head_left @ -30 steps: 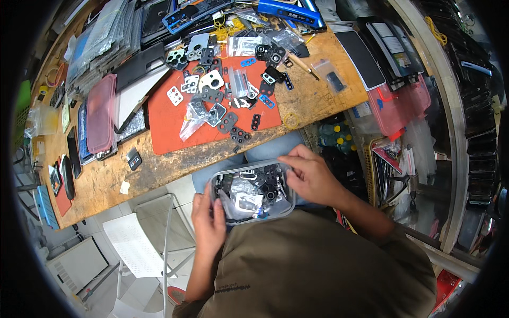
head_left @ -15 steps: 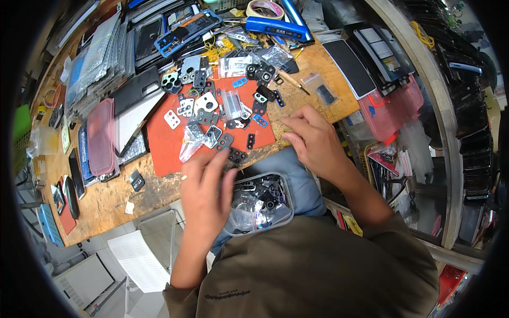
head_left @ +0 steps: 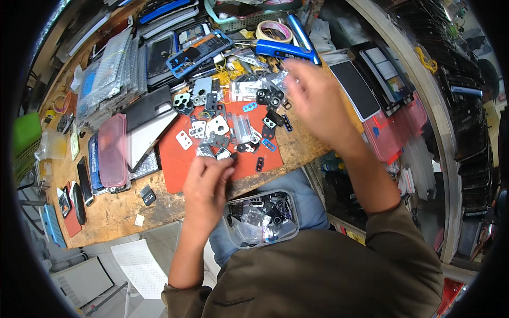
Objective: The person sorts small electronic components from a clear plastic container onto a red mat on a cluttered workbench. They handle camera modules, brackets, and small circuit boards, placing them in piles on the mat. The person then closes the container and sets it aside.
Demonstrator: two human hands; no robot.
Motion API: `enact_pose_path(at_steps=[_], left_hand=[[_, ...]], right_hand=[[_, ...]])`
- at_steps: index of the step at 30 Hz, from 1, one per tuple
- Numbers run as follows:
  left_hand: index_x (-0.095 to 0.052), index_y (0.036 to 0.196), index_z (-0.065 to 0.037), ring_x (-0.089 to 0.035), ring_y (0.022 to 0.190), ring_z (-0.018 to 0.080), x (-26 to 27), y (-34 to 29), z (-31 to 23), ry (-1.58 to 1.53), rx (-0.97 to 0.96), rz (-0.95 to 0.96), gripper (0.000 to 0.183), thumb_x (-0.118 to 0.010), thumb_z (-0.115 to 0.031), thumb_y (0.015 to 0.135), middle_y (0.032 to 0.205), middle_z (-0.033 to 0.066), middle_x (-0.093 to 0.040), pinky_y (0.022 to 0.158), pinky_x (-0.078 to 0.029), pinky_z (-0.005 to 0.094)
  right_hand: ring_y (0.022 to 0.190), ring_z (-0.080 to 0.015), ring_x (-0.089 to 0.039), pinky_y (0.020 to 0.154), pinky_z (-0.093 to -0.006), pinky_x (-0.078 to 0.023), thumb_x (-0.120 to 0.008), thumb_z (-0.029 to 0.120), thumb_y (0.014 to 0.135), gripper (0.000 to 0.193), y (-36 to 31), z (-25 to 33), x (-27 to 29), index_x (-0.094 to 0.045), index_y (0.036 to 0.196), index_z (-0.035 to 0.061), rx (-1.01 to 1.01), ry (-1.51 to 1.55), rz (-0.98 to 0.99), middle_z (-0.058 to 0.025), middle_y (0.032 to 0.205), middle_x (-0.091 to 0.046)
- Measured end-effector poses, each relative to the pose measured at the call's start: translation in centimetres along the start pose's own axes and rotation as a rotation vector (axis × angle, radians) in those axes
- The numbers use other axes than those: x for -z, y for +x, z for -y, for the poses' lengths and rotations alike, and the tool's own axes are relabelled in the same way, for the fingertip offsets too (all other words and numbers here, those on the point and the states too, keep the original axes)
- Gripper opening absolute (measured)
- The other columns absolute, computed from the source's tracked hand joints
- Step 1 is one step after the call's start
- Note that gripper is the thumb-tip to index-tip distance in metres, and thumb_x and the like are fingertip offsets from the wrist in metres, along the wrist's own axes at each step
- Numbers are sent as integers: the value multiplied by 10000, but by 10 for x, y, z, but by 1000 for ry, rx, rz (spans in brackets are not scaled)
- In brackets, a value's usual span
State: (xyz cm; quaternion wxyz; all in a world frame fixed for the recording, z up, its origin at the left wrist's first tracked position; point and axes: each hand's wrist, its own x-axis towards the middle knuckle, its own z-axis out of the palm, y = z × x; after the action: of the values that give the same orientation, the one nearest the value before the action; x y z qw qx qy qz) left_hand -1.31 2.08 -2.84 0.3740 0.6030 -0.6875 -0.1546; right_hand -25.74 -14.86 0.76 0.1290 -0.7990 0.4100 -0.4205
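Observation:
My left hand (head_left: pixel 205 177) is over the front edge of a red mat (head_left: pixel 175 169), its fingers drawn together. A small dark bit shows by its fingertips, but I cannot make out what they hold. My right hand (head_left: pixel 313 100) is raised over the right side of the bench, its fingers smeared by motion. Loose phone camera lens covers lie on the mat, among them a white one (head_left: pixel 184 140), a blue one (head_left: pixel 269 144) and a black one (head_left: pixel 260 164). A clear plastic tub (head_left: pixel 295 225) of similar dark parts and small bags sits at my lap.
Bubble-wrapped stacks (head_left: pixel 106 79) and a pink case (head_left: pixel 113 151) stand at left. A blue phone frame (head_left: pixel 199 53), a tape roll (head_left: pixel 274 32) and a blue tool (head_left: pixel 283 50) lie at the back. Phone screens (head_left: pixel 354 90) are stacked at right beside a shelf frame (head_left: pixel 424 85).
My right hand has moved up and away, toward the back of the bench. The fingers of my left hand have closed together. The view has shifted slightly.

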Motion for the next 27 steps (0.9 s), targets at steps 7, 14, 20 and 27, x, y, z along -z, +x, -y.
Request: enact_pose_path(at_steps=[7,14,20,27], left_hand=[[-633,1409,-14,-596,1245,411,5,39,18,299,-28,-139,410,-705,-85,1012,1362,223,-616,1040,-494,508],[-617,1385,35,-611,1187,388,32,101,45,585,-139,-99,496,-719,-68,911,1245,198,-685,1017,-467,498],[-712,1291,-56,-620,1196,349,39,128,64,777,-165,162,465,-798,-157,845,1172,134,-727,1016,-437,474],[-736,1187,-39,-676,995,299,29,110,61,818,-317,113,389,-733,-60,799,1047,109,-721,901,-506,430]], right_hand=[[1090,-342,-646,974,-462,-510,-778,245,964,380,-36,51,-65,-709,1238,-9,224,-119,353,-153,1146,-680],[1141,-361,-638,1007,-469,-511,-840,275,875,566,17,39,-88,-680,1328,-25,235,-96,325,-188,1200,-684],[1165,-369,-628,1035,-525,-474,-848,379,809,613,67,25,-120,-709,1264,-7,274,-269,526,-191,1126,-699],[912,-258,-707,834,-395,-568,-805,63,854,284,44,18,-102,-724,1121,12,159,184,379,-124,991,-701]])
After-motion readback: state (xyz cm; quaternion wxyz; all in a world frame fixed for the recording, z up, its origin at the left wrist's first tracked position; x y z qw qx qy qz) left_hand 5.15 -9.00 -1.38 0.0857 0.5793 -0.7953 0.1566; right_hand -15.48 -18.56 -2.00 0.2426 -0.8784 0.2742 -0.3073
